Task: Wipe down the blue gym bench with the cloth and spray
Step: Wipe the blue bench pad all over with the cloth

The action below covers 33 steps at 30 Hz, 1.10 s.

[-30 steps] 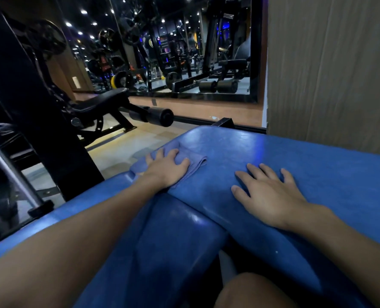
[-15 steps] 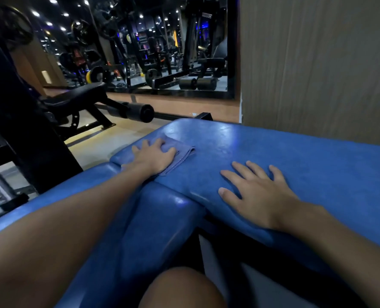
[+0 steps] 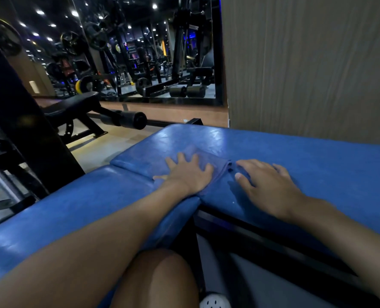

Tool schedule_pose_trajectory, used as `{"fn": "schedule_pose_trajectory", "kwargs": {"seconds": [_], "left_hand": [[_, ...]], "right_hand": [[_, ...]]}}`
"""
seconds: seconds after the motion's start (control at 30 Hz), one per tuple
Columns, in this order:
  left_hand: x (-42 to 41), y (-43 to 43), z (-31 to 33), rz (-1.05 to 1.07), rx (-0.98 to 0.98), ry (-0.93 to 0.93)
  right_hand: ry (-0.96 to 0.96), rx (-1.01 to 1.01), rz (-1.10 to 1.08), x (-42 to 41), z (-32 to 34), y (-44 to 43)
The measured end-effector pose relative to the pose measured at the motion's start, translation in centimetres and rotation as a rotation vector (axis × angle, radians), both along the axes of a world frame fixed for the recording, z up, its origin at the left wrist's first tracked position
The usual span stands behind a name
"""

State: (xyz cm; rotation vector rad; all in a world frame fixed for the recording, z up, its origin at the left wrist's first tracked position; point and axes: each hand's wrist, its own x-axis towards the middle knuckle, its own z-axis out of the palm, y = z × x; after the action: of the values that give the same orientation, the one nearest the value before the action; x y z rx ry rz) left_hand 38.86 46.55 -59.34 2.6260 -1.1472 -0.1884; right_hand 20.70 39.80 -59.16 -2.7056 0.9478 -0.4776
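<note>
The cloth (image 3: pixel 216 163) is thin, soft and limp, close in colour to the bench (image 3: pixel 295 156). It looks light enough to bunch or slide if pushed from one edge. It is best worked under a flat palm with pressure spread over its middle. To lift or refold it, a corner or the free right edge is the place to pinch. The bench padding is glossy vinyl with some give. It is probably slick where wet, so the cloth should glide but may skid out from under a light touch.

The cloth lies on the right-hand pad, just right of the seam between the two pads and near the front edge. No spray bottle is in view.

The left grip (image 3: pixel 186 174) is released and flat. Its palm is down on the cloth with fingers straight and spread, pointing away from the body, and the forearm reaches across the nearer pad. It presses rather than clasps.

The right grip (image 3: pixel 266 185) is also released and holds nothing. It rests palm down on bare padding just beside the cloth's right edge, fingers lightly bent and angled toward the left grip. Whether its fingertips touch the cloth I cannot tell. It seems to brace the body while the left does the wiping.
</note>
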Motion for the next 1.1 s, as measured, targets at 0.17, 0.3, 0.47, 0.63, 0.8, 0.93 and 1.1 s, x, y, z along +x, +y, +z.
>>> {"fn": "schedule_pose_trajectory", "kwargs": {"seconds": [0.17, 0.3, 0.47, 0.63, 0.8, 0.93, 1.1], "left_hand": [[-4.4, 0.3, 0.2, -0.142, 0.015, 0.037], [-5.3, 1.4, 0.0, -0.346, -0.017, 0.048], [-2.3, 5.0, 1.4, -0.428, -0.150, -0.006], [1.5, 7.2, 2.4, -0.438, -0.006, -0.086], [2.1, 7.2, 2.5, -0.497, 0.094, -0.028], [2.1, 6.3, 2.6, -0.542, 0.161, -0.033], [2.4, 5.3, 2.4, -0.578, 0.198, -0.120]], "right_hand": [[-0.038, -0.037, -0.049, -2.1, 0.4, 0.2], [-0.081, -0.084, -0.011, -2.6, 0.6, 1.2], [-0.103, -0.148, 0.148, -0.7, 0.6, 3.5], [0.098, -0.137, 0.115, 3.8, -1.0, 4.1], [0.235, -0.392, 0.096, 3.6, -2.7, 3.7], [0.228, -0.484, 0.135, -0.4, -3.7, 3.2], [0.173, -0.407, 0.047, 1.0, -2.7, 4.5]]}}
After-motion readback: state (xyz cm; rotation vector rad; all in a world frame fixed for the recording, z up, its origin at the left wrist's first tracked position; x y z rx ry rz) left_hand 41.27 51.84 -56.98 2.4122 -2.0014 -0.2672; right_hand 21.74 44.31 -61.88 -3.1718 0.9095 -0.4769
